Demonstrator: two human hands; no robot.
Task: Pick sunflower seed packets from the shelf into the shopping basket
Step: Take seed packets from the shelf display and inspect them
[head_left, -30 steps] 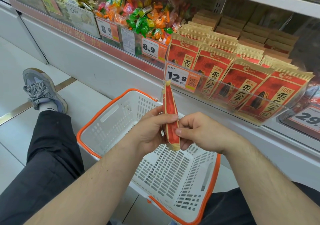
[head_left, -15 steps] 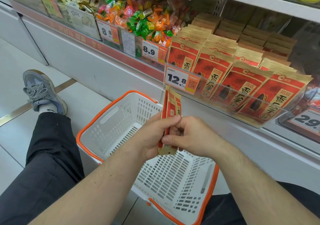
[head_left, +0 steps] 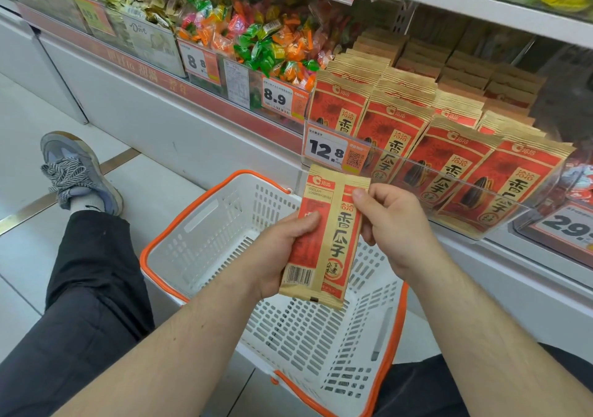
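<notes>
Where 1 second ago you held the packet (head_left: 324,240) edge-on, you have now turned it so its back and barcode face you. Your left hand (head_left: 282,256) grips its left edge, thumb across the face; your right hand (head_left: 394,227) fingers (head_left: 359,196) pinch its upper right edge. Below your fingers sits the basket (head_left: 205,211).

Loose wrapped candies (head_left: 256,41), green/orange/pink, heaped in a bin at the shelf's left half, w/ yellow price tags (head_left: 278,98) reading 8.9 & 8.8 on its front edge. A 12.8 tag (head_left: 327,151) clipped further right; a 29-something tag (head_left: 568,224) near the right edge. Grey sneaker (head_left: 77,169) w/ striped laces, white sock, black trouser leg (head_left: 86,272) on pale floor tiles (head_left: 19,134).
</notes>
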